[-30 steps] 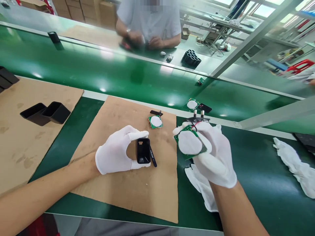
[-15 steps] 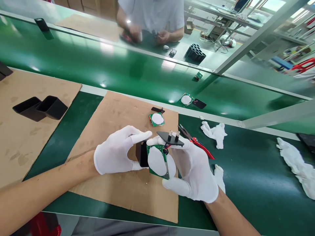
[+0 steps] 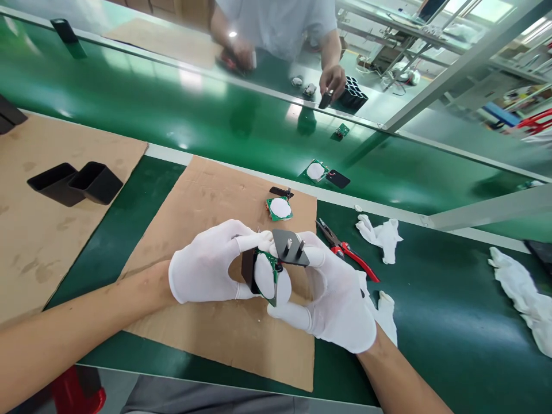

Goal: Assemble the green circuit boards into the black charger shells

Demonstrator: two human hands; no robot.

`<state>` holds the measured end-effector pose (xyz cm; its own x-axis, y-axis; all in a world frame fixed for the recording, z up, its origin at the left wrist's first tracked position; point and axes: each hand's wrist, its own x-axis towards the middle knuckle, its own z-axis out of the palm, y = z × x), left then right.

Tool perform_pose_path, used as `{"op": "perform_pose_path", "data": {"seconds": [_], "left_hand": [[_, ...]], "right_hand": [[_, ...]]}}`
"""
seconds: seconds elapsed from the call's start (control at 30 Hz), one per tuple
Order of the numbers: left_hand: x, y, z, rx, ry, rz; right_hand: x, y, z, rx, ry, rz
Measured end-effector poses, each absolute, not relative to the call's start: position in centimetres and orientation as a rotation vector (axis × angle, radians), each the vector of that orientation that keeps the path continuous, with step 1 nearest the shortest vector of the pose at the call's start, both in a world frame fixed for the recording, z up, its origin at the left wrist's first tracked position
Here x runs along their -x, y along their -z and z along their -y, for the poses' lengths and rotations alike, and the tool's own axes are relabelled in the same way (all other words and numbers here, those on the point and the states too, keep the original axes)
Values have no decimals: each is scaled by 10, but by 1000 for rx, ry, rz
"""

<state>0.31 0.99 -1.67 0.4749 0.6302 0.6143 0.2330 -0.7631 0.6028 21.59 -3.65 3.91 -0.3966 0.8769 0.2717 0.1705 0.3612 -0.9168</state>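
Observation:
My left hand [image 3: 211, 261], in a white glove, is wrapped round a black plastic housing [image 3: 248, 265], mostly hidden by fingers. Between the gloved fingers of my right hand [image 3: 332, 290] is a green circuit board [image 3: 275, 292] with white round pads [image 3: 264, 276] on its faces. A black plug plate [image 3: 284, 246] with two metal pins hangs tilted above the board, joined by a short wire. The board's left edge is at the housing's opening; how far inside it reaches, I cannot tell. Another circuit board [image 3: 280, 209] with its plate lies behind my hands on the cardboard [image 3: 207, 339].
Red-handled pliers [image 3: 351, 253] and white gloves [image 3: 383, 238] lie to the right. Two black housings [image 3: 97, 183] rest on the left cardboard. Beyond, a green conveyor belt [image 3: 150, 109] carries circuit boards [image 3: 316, 171]. Across it, a co-worker's hand [image 3: 332, 80] holds a small black part.
My right hand has moved left, bringing the board up to the housing and turning it more edge-on. The co-worker's hand has reached out toward the belt. Boards on the belt have shifted left.

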Motion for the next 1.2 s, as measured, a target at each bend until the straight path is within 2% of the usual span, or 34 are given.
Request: {"op": "perform_pose_path", "data": {"seconds": [0.63,1.2], "left_hand": [[-4,18,-11,-2327,-1240,-704],[-4,20,-10,-2341,-1203,-762]], "right_hand": [[-218,-37,35,992,-875,1905],[-216,-43,36,1016,-825,1954]]}}
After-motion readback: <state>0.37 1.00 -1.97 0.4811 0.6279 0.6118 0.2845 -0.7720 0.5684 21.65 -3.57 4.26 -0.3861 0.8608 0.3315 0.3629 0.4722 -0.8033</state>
